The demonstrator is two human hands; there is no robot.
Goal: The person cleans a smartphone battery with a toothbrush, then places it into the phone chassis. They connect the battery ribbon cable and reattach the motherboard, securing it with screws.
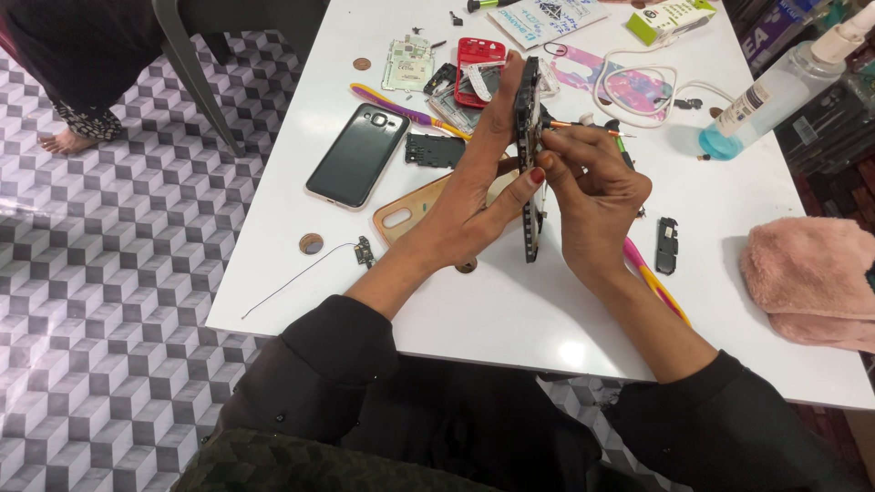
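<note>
Left hand (474,196) grips phone frame (528,137) edge-on, long axis vertical (right hand (592,191) touching).

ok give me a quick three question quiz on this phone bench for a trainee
1. True or false: the left hand holds the phone frame on edge above the table.
2. Which thing lies at the right edge of the table? A) pink cloth B) black phone back C) red phone shell
3. What does the right hand hold against the frame?

Key
1. True: the frame stands upright in the left hand, edge toward the camera.
2. A: the pink cloth; the black phone back and the red shell lie to the left of the hands.
3. A thin orange-tipped tool, pinched in the fingers, its point at the frame.
</note>
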